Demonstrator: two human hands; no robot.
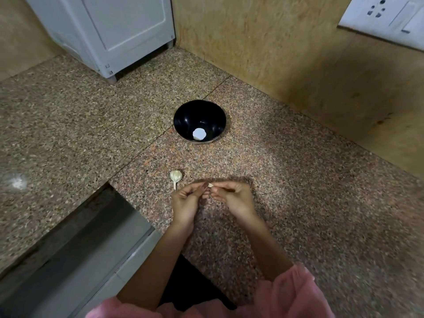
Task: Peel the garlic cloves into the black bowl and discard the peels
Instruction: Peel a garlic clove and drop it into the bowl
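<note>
No text, label, brand or number can be read here. Small marks at the lower corner of the white appliance (pixel 110 31) are too tiny to make out. The pale round patch inside the bowl (pixel 183 118) shows no legible print.

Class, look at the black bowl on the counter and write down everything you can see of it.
The black bowl is round, deep and glossy, with light glints on its inner wall. It stands upright on the speckled granite counter, by a seam. A pale round patch shows at its bottom; what it is cannot be told. Only the counter touches the bowl; the left hand and right hand are apart from it, nearer the camera.
</note>
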